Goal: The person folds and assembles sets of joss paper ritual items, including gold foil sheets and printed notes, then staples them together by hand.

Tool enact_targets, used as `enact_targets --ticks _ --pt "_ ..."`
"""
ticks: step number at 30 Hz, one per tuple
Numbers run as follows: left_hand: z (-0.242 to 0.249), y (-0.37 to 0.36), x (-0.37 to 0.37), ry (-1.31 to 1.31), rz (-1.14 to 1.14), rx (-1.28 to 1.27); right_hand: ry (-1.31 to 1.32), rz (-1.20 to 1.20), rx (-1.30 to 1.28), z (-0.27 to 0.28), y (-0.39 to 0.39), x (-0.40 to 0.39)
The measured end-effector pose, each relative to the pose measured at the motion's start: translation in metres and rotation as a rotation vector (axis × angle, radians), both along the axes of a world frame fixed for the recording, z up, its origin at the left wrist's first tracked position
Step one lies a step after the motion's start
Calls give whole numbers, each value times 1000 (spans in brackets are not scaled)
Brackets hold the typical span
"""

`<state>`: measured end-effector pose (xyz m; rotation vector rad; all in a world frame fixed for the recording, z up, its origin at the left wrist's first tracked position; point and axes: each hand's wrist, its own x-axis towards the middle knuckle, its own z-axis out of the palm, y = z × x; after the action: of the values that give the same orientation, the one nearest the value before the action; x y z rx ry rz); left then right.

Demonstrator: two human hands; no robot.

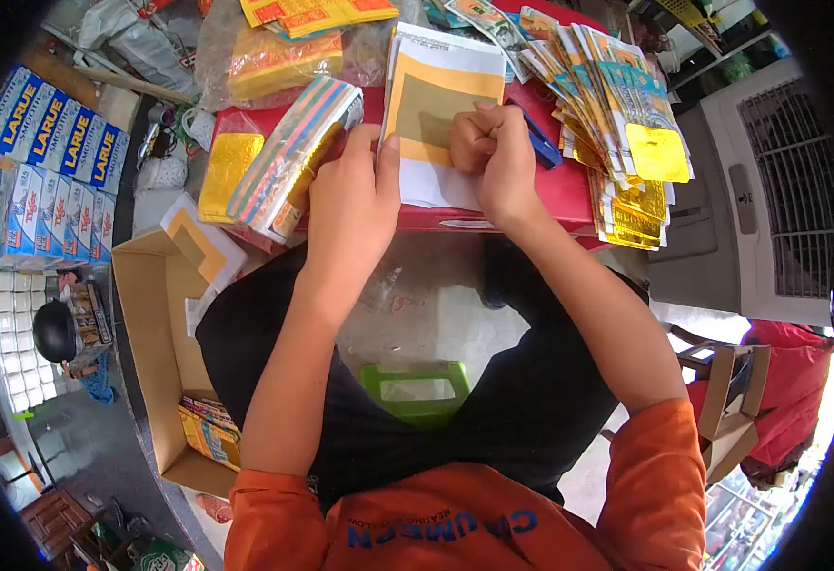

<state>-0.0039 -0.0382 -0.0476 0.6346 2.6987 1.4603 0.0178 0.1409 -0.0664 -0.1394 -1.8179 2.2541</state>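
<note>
— Where was the paper the person was working on?

— A stack of white sheets with a yellow-and-gold panel (pixel 433 105) lay on the red table (pixel 550 195), far from the body and roughly in the middle of the view. Both hands were on it.

— How were the hands set?

— The left hand (pixel 352 205) lay flat at the stack's left edge, fingers together and stretched out, the thumb pressed along the paper's side. The right hand (pixel 493 152) sat on the gold panel, curled into a fist, fingers tight together; whether it pinched anything inside I could not tell.

— And around them?

— Just left of the left hand rested a striped bundle of paper (pixel 288 157), and left of that a gold foil sheet (pixel 227 171). To the right, a fan of printed notes with gold tags (pixel 617 105) spread over the table, with a blue object (pixel 537 138) just beside the right fist. Nearer and to the left stood an open cardboard box (pixel 155 314); a green stool (pixel 417 390) showed between the knees. Blue beer cartons (pixel 55 128) were stacked at the far left.
</note>
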Motion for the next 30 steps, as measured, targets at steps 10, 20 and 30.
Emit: enact_targets --ticks 10,20,30 --pt "4 3 6 -47 -15 173 61 -47 -24 33 12 10" --pt "30 6 20 -64 -31 521 -49 -252 275 62 48 30" --pt "40 17 9 112 -179 593 146 -112 164 79 38 38"
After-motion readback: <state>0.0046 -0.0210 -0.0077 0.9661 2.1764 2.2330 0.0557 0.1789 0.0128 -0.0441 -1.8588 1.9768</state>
